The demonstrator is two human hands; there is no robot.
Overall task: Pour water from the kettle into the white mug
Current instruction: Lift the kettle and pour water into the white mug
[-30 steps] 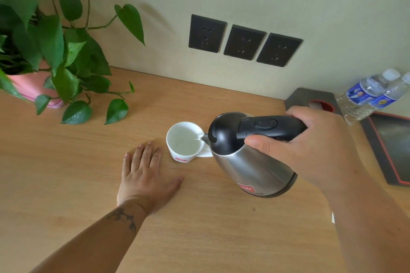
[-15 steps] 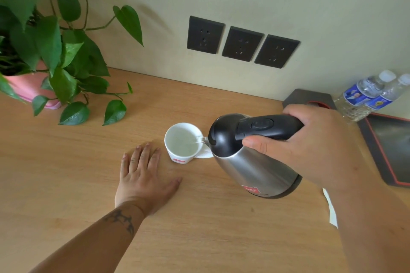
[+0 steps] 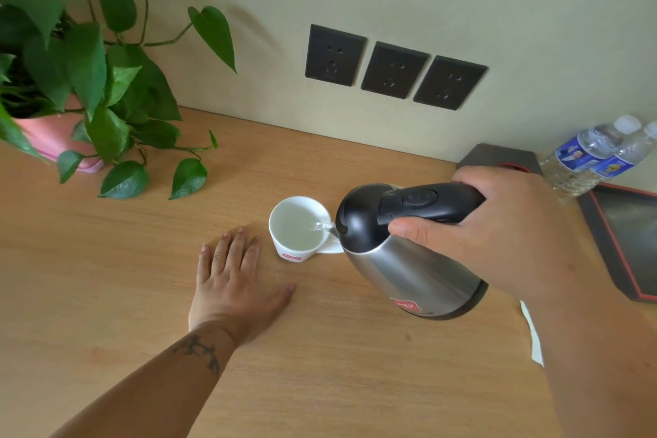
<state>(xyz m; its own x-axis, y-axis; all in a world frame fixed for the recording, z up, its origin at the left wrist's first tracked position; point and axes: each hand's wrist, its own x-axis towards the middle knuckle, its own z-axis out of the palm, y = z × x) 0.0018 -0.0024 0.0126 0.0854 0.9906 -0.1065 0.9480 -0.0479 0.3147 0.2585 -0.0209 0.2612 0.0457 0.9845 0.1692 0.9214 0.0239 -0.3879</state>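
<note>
Right hand (image 3: 497, 235), fingers (image 3: 412, 229) wrapped tight round the kettle (image 3: 409, 260) handle, tips it spout-down over the mug (image 3: 295, 229). A thin stream runs from the spout into the cup. Left hand (image 3: 236, 281) lies flat and spread on the bench (image 3: 106, 295), just beside the mug, holding nothing. Mug sits mid-bench, holding clear water, level hard to judge. Pour's underway; righting the kettle remains.

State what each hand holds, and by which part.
Right hand: the kettle, by its black handle. Left hand: nothing, flat on the table.
</note>
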